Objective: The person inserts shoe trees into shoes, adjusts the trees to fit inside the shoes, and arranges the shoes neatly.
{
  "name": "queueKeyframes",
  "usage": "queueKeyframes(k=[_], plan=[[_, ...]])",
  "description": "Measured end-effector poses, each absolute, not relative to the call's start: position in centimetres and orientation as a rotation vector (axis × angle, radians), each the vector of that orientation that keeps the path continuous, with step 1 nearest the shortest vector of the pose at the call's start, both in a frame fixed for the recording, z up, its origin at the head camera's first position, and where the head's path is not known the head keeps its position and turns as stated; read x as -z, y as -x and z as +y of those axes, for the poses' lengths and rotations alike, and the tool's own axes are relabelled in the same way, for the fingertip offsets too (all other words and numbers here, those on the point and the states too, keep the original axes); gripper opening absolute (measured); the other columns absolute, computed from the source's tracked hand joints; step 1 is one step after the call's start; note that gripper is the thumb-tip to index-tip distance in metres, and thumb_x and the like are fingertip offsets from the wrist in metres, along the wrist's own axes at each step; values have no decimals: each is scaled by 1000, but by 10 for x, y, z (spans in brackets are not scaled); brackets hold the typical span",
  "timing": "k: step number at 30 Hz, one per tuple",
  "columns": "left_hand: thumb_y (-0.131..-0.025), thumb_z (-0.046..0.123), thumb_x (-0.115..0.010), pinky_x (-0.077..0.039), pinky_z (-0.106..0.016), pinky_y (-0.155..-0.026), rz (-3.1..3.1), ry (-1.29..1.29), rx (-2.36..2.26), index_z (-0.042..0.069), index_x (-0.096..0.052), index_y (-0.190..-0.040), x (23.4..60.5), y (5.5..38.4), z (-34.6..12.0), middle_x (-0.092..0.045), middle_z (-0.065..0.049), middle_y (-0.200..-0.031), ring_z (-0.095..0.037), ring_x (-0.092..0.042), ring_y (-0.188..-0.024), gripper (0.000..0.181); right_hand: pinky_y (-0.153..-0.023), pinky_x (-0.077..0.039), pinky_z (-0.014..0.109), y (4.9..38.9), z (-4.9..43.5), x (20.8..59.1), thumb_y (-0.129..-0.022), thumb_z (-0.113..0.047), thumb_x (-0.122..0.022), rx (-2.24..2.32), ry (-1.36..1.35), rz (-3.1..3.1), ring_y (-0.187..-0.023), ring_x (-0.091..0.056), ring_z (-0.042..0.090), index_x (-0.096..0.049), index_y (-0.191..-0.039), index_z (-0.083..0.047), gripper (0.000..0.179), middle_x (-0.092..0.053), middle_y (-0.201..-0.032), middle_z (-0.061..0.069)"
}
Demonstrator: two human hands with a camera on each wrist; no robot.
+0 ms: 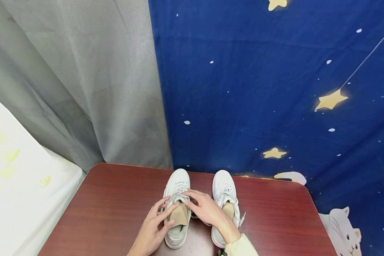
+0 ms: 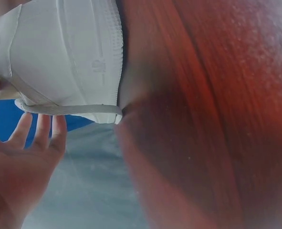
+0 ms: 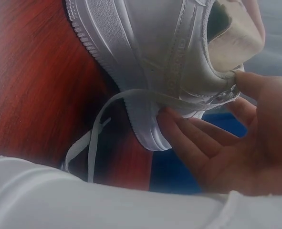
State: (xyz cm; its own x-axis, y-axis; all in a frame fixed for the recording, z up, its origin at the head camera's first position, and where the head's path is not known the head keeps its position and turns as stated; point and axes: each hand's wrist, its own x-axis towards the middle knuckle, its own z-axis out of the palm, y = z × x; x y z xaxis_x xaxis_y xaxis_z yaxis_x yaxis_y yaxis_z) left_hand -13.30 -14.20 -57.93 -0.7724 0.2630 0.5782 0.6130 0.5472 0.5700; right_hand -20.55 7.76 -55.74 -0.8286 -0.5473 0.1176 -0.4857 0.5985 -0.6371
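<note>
Two white lace-up sneakers stand side by side on a reddish-brown table, toes pointing away. My left hand [image 1: 151, 228] lies at the opening of the left sneaker [image 1: 180, 177], fingers nearly straight along the collar and beige tongue [image 1: 179, 214]. In the left wrist view, its fingertips [image 2: 58, 121] lie by a flat lace [image 2: 78, 109] across the shoe's side. From the other side, my right hand [image 1: 206, 208] touches the same shoe. Its thumb rests at the top eyelets, and other fingers touch the outer wall [image 3: 179, 62]. A loose lace [image 3: 94, 138] hangs down from there.
The right sneaker [image 1: 223, 181] stands close by my right forearm, a lace end [image 1: 242, 219] beside it. The table [image 1: 115, 199] meets a grey curtain [image 1: 124, 106] and a blue star-print cloth [image 1: 243, 89] at the back. White fabric [image 1: 16, 170] hangs at left.
</note>
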Motion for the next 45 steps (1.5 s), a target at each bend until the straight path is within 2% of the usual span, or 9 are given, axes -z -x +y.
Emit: queueKeyframes(k=[3,12,14,21,24,31,35,45], plan=[[-79,16,-71,-36,-17,-83,-2369,685,1094,19,-57,-125,581,134,-142,-44,-12,-133,-20,-48,-105,48,-95,-40,40,205,77,556,-93,-43,-45,1059,887,2726,-120,-45,13,-52,-126,-34,35,-50,-131,-2],[-78,18,-72,-44,-31,-76,-2408,637,1037,25,-58,-124,580,137,-142,-49,-5,-129,-17,-49,-105,49,-96,-39,40,205,76,555,-93,-44,-45,1043,873,2720,-121,-44,13,-51,-127,-34,36,-49,-132,-3],[-77,18,-72,-44,-30,-76,-2410,638,1030,26,-58,-124,580,138,-143,-50,-5,-128,-17,-50,-104,49,-96,-39,39,205,76,555,-93,-43,-45,1038,873,2720,-121,-44,13,-51,-127,-33,36,-49,-132,-3],[-72,21,-77,-36,-11,-69,-2400,623,1011,28,-61,-120,583,142,-143,-53,-1,-124,-9,-51,-93,51,-96,-39,39,205,78,556,-93,-43,-45,1036,883,2729,-120,-45,13,-52,-127,-31,37,-50,-131,-2],[-70,20,-78,-37,-11,-67,-2403,602,995,29,-62,-119,584,143,-143,-54,1,-122,-7,-49,-92,53,-96,-39,38,206,77,558,-93,-43,-45,1030,897,2739,-120,-45,12,-52,-127,-30,37,-50,-131,-2],[-67,15,-79,-43,-26,-72,-2386,598,981,28,-62,-113,587,146,-142,-53,1,-117,-16,-48,-106,51,-96,-39,39,205,75,557,-93,-43,-45,1024,894,2739,-120,-45,12,-52,-128,-31,37,-49,-132,-3],[-68,15,-78,-44,-29,-74,-2385,601,995,29,-62,-112,587,147,-141,-53,2,-117,-17,-48,-106,49,-96,-39,39,205,75,557,-93,-44,-45,1034,882,2736,-120,-45,12,-52,-127,-33,37,-49,-132,-3],[-67,14,-77,-37,-19,-71,-2345,611,1010,27,-65,-110,588,152,-140,-54,0,-109,-15,-48,-100,47,-95,-39,39,206,76,558,-93,-45,-43,1016,895,2747,-120,-45,13,-51,-128,-34,37,-50,-131,-3]])
